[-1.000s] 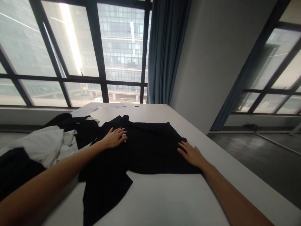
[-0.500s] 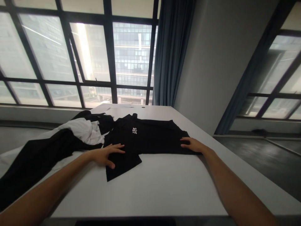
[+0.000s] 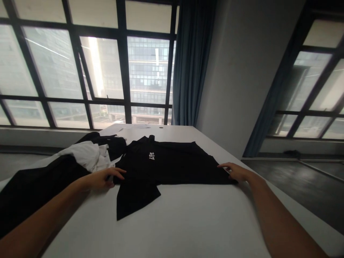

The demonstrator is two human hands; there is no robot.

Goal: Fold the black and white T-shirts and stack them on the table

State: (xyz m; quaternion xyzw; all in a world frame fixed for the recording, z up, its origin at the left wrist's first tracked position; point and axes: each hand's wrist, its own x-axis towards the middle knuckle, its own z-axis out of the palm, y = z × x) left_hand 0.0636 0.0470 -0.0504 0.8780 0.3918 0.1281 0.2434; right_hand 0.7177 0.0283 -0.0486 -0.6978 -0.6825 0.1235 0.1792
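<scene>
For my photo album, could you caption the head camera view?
Two hands, left and right, at opposite ends of a black shirt on a white table.

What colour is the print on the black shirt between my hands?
White, on the black shirt; it shows best in the head view.

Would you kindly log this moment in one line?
black printed shirt: flat on white table | left hand: at left edge | right hand: at right edge
</scene>
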